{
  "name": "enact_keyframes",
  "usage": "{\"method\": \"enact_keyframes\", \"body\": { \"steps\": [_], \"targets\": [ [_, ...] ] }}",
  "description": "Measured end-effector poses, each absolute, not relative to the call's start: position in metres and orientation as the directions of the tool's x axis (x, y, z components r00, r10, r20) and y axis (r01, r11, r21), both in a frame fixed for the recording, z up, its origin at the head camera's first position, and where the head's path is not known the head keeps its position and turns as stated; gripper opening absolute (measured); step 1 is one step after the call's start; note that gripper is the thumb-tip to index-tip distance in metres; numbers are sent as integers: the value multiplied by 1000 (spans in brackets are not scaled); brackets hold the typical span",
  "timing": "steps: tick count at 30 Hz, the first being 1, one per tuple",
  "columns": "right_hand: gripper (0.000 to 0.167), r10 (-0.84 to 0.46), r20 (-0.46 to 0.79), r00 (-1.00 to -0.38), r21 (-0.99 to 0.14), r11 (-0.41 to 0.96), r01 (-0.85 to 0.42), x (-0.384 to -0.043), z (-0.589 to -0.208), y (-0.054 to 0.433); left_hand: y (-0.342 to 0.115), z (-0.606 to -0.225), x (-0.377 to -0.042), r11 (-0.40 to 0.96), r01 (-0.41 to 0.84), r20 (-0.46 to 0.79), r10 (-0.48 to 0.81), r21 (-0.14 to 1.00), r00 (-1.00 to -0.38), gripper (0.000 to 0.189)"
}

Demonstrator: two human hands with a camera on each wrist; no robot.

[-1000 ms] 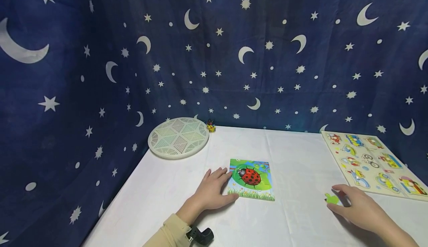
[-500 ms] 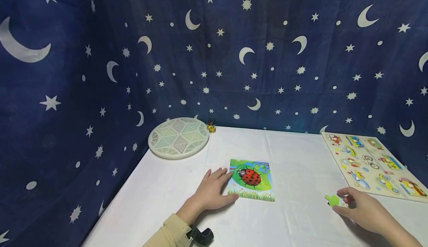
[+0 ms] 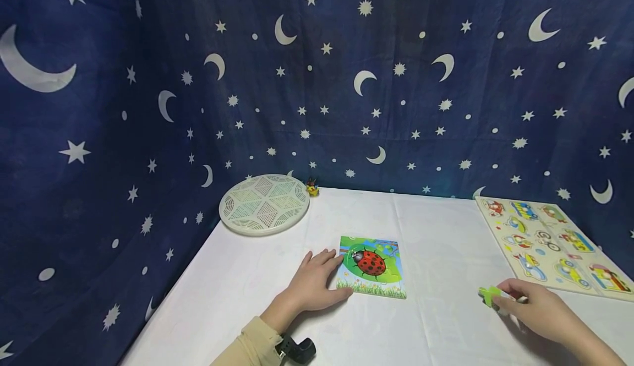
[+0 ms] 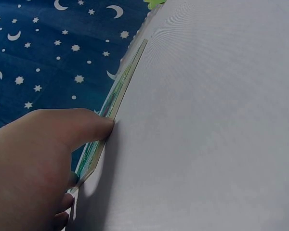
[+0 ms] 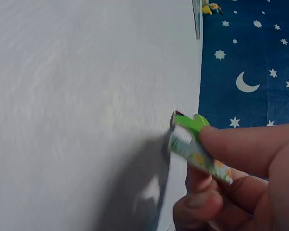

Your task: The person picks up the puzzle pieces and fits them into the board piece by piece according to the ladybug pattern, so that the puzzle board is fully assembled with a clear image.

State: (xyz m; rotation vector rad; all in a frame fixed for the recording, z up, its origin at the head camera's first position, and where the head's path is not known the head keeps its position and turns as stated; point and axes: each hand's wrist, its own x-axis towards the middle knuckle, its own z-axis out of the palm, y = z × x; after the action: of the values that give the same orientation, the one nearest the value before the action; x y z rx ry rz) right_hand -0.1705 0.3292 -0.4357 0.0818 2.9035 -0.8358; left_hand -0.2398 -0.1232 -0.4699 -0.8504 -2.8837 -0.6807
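Note:
My left hand (image 3: pixel 314 286) rests on the white cloth at the left side of a square ladybug jigsaw puzzle (image 3: pixel 371 267). Its fingers are spread and relaxed, with fingertips along the left edge and the thumb at the near left corner. In the left wrist view the thumb presses the edge of the puzzle (image 4: pixel 116 103), seen almost edge-on. To the right, my right hand (image 3: pixel 537 306) pinches a jigsaw piece (image 3: pixel 487 295) between thumb and fingers. The right wrist view shows the piece (image 5: pixel 195 156) tilted above the cloth, green at one end, pale with printed flowers at the other.
A wooden board of vehicle pictures (image 3: pixel 557 245) lies at the right, just beyond my right hand. A round patterned board (image 3: pixel 264 205) sits at the back left beside a small yellow figurine (image 3: pixel 312 187). A blue star-and-moon curtain (image 3: pixel 346 80) borders the table.
My right hand has shifted slightly right, and the jigsaw piece in its fingers has turned and tilted. The left hand and the ladybug puzzle stay in place.

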Motion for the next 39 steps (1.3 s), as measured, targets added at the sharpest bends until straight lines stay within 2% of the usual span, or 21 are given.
{"method": "enact_keyframes", "body": {
  "steps": [5,13,18,33,39],
  "targets": [
    [31,27,-106,-994,-568,819,82,-173,-437,321,-123,-469,-240,748,528,177,503,402,-846,80],
    [30,39,-176,-984,-698,699,152,-178,-437,298,-123,-471,-240,748,526,179,499,404,-848,80],
    [28,6,-157,-988,-754,645,124,-180,-437,282,-122,-471,-240,741,539,201,503,402,-841,80],
    [25,-24,-67,-997,-777,628,37,-189,-441,235,-124,-472,-239,743,533,194,500,406,-844,79],
    [30,-44,-69,-997,-806,591,30,-194,-443,218,-124,-472,-240,750,526,180,499,399,-848,80]
  ]
}}
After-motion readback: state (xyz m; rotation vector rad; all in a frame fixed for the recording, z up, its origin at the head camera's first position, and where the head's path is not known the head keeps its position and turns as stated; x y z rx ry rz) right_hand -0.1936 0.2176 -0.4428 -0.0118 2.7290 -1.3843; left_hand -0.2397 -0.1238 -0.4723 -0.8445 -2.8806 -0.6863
